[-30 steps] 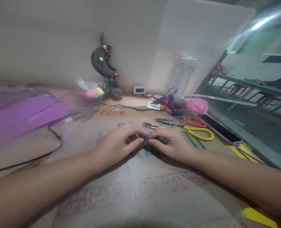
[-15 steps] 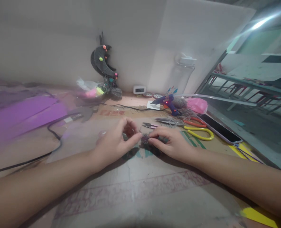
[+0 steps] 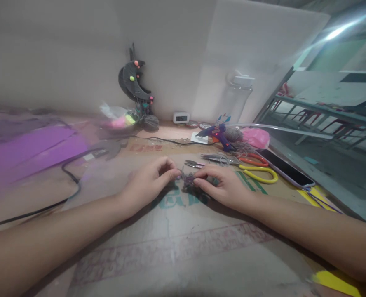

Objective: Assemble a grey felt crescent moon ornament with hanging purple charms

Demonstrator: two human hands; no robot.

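Midway along the table [image 3: 34, 192], the right hand [image 3: 223, 183] pinches a small purplish-grey bundle [image 3: 188, 180] between thumb and fingers. The left hand [image 3: 147, 181] curls just beside it; whether it grips anything, I cannot tell. A glue gun [image 3: 222, 135] sits toward the back edge, a smartphone [image 3: 286, 168] near the right edge.

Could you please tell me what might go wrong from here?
The small dark piece is pinched only near one side by the right hand, so it might slip or twist. The glue gun shows a red light close to grey yarn; if it is hot, it could scorch the yarn. The scissors lie just beyond the right hand, so a careless reach forward might knock them.
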